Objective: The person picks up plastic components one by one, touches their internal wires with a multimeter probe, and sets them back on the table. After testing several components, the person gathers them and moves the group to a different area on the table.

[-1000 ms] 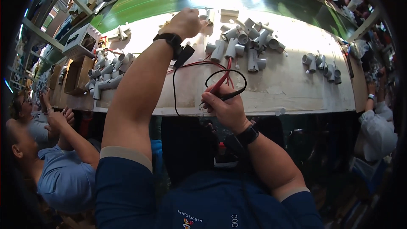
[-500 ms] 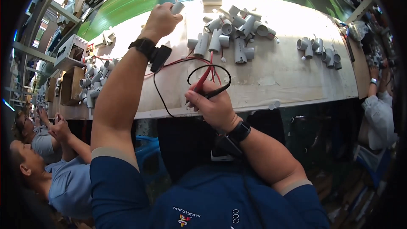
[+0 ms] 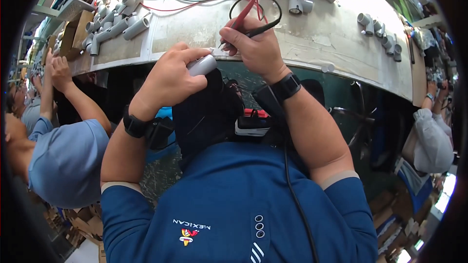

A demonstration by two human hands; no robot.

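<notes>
My left hand (image 3: pixel 170 75) grips a short grey plastic tube (image 3: pixel 203 66) just off the front edge of the worktable. A small white piece (image 3: pixel 214 51), perhaps a connector, shows beside its fingertips. My right hand (image 3: pixel 258 51) is closed around a red test probe (image 3: pixel 243 15) and a black test probe (image 3: pixel 263 28), held together like chopsticks. Their thin metal tips point toward the white piece; whether they touch it I cannot tell. The black lead loops above my right hand, and the red and black leads (image 3: pixel 190 4) run left across the table.
Grey tube fittings lie piled at the table's back (image 3: pixel 295 0), with more at left (image 3: pixel 114 22) and a few at right (image 3: pixel 369 23). A cardboard box (image 3: pixel 80 31) stands at the left end. Co-workers sit left (image 3: pixel 68 160) and right (image 3: pixel 431 141).
My left hand has come back from the far side of the table, bringing the grey tube close to the probe tips. My head view has tilted down toward my body.
</notes>
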